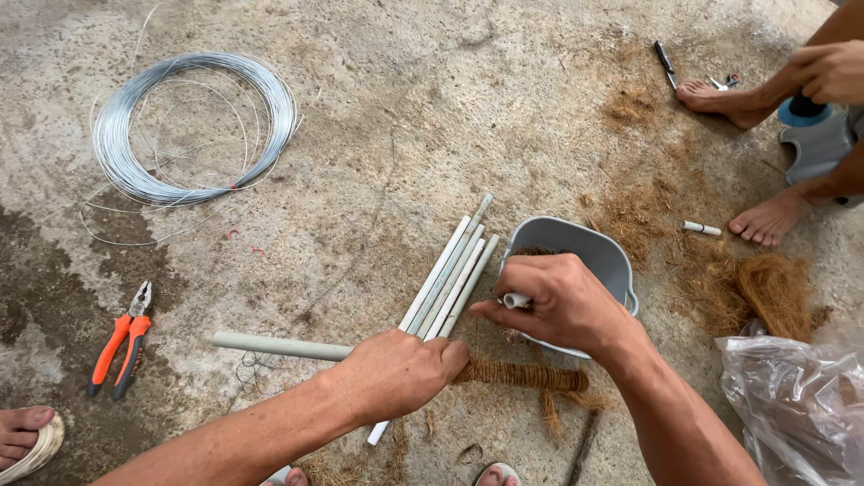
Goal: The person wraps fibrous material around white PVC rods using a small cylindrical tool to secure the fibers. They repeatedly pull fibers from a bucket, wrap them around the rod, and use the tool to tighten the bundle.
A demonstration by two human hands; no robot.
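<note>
My left hand (398,371) grips a long grey plastic pipe (279,346) lying across the concrete floor. To the right of that hand the pipe is wrapped in brown coir fibre (522,375). My right hand (560,301) is closed on a small white spool (516,300), held above the wrapped section and in front of a grey plastic tub (576,245). Several thin white pipes (450,279) lie in a bundle just behind my left hand.
A coil of steel wire (193,126) lies at the far left, orange-handled pliers (124,342) at the left. Loose coir (774,292) and a clear plastic bag (801,405) sit at the right. Another person's feet (769,216) and hand (828,72) are at the top right.
</note>
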